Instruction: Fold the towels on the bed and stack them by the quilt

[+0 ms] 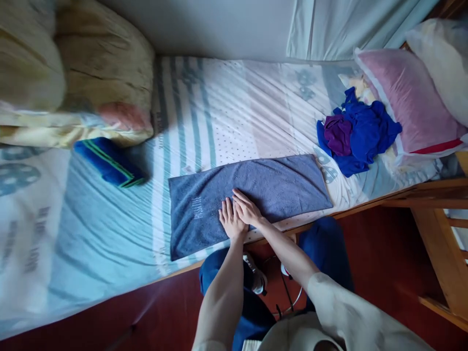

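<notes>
A grey-blue towel (278,187), folded into a long strip, lies flat on the bed near its front edge. My left hand (230,220) rests flat on the towel's near edge, fingers stretched out and together. My right hand (246,207) lies flat right beside it, slightly overlapping, fingers extended on the towel. Neither hand holds anything.
The bed (109,229) has a striped, patterned sheet. A folded blue towel with green edging (109,163) lies at left beside a bulky yellow bedding bundle (80,73). Crumpled blue and purple cloths (356,131) lie at right by a pink pillow (405,97). A wooden bed frame (435,234) stands at right.
</notes>
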A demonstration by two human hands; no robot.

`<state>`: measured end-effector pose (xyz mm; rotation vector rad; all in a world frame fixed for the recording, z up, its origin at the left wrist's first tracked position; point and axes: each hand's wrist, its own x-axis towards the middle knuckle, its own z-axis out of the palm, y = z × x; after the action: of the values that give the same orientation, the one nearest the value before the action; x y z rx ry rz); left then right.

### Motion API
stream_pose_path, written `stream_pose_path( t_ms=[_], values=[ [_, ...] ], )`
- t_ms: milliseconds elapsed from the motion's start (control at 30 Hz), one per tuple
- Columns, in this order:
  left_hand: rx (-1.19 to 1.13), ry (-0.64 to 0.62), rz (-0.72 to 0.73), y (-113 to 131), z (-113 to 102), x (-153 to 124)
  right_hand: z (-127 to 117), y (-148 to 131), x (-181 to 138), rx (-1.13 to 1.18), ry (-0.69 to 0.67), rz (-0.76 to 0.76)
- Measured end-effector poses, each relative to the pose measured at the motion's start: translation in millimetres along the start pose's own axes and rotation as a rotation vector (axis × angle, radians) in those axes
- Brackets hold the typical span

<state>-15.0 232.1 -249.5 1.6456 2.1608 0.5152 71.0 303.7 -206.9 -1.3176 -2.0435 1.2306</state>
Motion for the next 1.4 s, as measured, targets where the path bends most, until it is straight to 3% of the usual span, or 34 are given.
stream_pose_path(
  t_ms=[100,233,400,667,833,1000,1133,1233,1333,1400],
  values=[
    [0.030,-0.039,-0.014,1.6,-2.4,2.0,1.6,14.2,-4.6,0.020,0.012,-0.058],
    [0.055,-0.035,-0.031,6.4,-3.8,0.5,-18.4,31.0,-10.5,-0.048,-0.036,-0.149],
    [0.080,0.062,-0.007,7.7,-2.7,-0.7,-77.2,63.9,-27.9,-0.301,0.007,-0.066],
    [-0.048,0.105,-0.041,18.4,-8.7,-0.4,-179.2,118.5,-74.1,-0.617,0.110,0.130],
    [-0.112,0.107,-0.061,21.0,-8.0,0.0,-209.8,141.4,-91.4,-0.730,0.170,0.158],
    [-0.086,0.113,-0.062,21.9,-8.1,0.7,-224.8,149.7,-96.0,-0.773,0.158,0.165],
    [-0.091,0.101,-0.068,23.4,-8.6,2.7,-200.2,135.0,-86.1,-0.792,0.240,0.254],
    [-0.092,0.105,-0.065,23.4,-9.1,4.3,-141.5,98.8,-69.6,-0.768,0.316,0.245],
    [-0.061,0.132,-0.050,22.9,-8.5,4.6,-70.0,56.5,-49.0,-0.686,0.259,0.128],
    [-0.036,0.155,-0.035,22.4,-7.3,4.3,-34.3,38.5,-36.3,-0.647,0.247,0.126]
  ],
)
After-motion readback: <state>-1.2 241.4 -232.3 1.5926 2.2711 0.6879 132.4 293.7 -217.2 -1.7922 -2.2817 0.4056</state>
